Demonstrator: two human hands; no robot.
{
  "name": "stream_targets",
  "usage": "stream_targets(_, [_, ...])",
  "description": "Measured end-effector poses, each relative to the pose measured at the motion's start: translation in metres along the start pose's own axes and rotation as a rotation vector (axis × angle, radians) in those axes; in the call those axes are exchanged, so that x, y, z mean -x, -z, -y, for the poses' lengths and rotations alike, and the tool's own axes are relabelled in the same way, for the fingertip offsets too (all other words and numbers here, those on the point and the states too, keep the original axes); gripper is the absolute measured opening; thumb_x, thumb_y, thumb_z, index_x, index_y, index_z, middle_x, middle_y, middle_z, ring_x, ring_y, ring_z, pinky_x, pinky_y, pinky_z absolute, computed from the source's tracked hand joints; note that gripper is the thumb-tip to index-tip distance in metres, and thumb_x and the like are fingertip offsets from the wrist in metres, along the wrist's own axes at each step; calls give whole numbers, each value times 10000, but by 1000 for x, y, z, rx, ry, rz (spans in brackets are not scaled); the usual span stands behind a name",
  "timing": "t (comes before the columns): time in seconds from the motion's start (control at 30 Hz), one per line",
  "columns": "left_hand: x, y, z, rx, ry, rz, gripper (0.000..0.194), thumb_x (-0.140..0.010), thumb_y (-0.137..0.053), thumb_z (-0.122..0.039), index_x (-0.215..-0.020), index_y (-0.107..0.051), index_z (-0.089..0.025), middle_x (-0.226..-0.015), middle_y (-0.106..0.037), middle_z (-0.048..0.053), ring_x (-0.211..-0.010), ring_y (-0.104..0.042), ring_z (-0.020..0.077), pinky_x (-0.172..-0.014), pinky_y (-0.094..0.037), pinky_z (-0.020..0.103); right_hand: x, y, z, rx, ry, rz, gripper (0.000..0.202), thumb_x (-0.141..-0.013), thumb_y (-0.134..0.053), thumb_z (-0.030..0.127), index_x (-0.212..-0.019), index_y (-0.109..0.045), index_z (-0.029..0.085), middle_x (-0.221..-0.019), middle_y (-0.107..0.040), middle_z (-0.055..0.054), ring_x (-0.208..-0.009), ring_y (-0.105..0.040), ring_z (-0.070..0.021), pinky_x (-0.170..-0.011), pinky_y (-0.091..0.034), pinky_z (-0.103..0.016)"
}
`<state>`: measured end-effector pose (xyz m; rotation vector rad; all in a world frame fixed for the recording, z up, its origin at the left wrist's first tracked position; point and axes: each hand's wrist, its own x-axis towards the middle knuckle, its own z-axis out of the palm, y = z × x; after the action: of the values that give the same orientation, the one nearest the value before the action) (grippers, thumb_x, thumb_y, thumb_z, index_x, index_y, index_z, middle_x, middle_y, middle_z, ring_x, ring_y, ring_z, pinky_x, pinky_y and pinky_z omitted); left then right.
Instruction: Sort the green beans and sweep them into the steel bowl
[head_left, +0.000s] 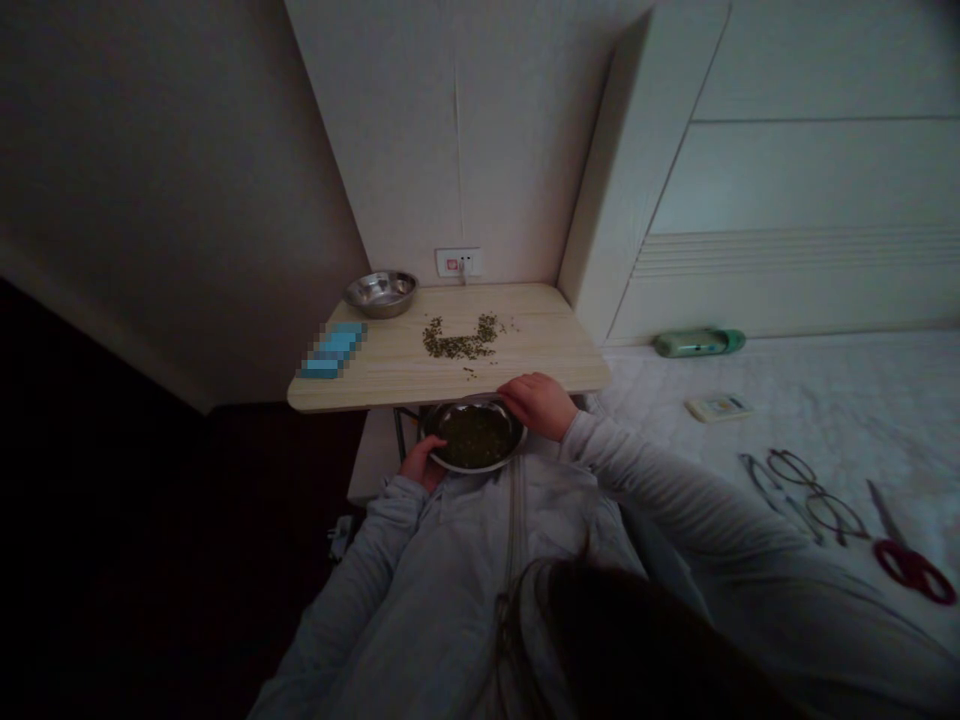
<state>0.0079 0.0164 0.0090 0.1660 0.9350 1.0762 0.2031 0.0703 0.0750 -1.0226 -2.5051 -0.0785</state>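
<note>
A metal bowl (474,464) with small dark green bits in it is held below the front edge of the wooden table (360,385), close to my body. My left hand (424,462) grips the bowl's left side, its thumb over the rim. At the table's front edge, above the bowl's right rim, my right hand (540,404) has its fingers bent together; whatever is between them is too small to make out. Green bits (459,347) lie scattered on the tabletop in a rough U shape. A second metal bowl (382,294) stands at the table's back left.
A blurred blue item (334,350) lies at the table's left. On the bed (645,400) to the right are a green bottle (699,343), a small pale box (718,407), glasses (817,495) and red-handled scissors (912,570). A wall socket (458,263) is behind the table.
</note>
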Motion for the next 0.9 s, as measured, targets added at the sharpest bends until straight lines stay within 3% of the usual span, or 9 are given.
stream_targets(0.23, [-1, 0, 1, -2, -38, 7, 379, -588, -392, -64, -941, -527, -87, -738, -644, 60, -819, -555, 205, -740, -437, 329, -36, -21, -33, -531, -505, -336, 257, -709, -335, 352, -790, -478, 155, -686, -530, -16, -615, -468, -91, -596, -371, -221])
stream_targets(0.37, [-1, 2, 1, -7, -56, 23, 372, -589, -391, -67, -930, -533, -102, -743, -644, 53, -819, -555, 205, -738, -438, 336, -60, -43, -40, -778, -687, -354, 266, -713, -298, 358, -809, -442, 157, -600, -499, 14, -498, -441, -70, -517, -367, -206])
stream_targets(0.53, [-1, 3, 0, 0, -30, 18, 362, -575, -399, -72, -907, -542, -97, -727, -644, 51, -814, -556, 200, -737, -438, 329, -66, -54, -36, -703, -717, -368, 242, -710, -314, 339, -818, -442, 163, -542, -491, 31, -489, -436, -69, -546, -360, -208])
stream_targets(0.77, [1, 1, 0, 4, -37, 30, 311, -569, -410, -77, -834, -571, -100, -724, -644, 53, -828, -550, 206, -767, -417, 329, -63, -55, -53, -709, -753, -396, 235, -660, -363, 243, -857, -453, 151, -565, -504, 31, -499, -434, -70, -566, -365, -226])
stream_targets(0.9, [-2, 4, -1, 0, -33, 11, 314, -577, -406, -78, -844, -569, -101, -725, -643, 56, -838, -546, 209, -770, -414, 337, -61, -52, -51, -697, -730, -339, 264, -611, -389, 191, -858, -478, 163, -563, -513, 35, -524, -445, -77, -580, -363, -231])
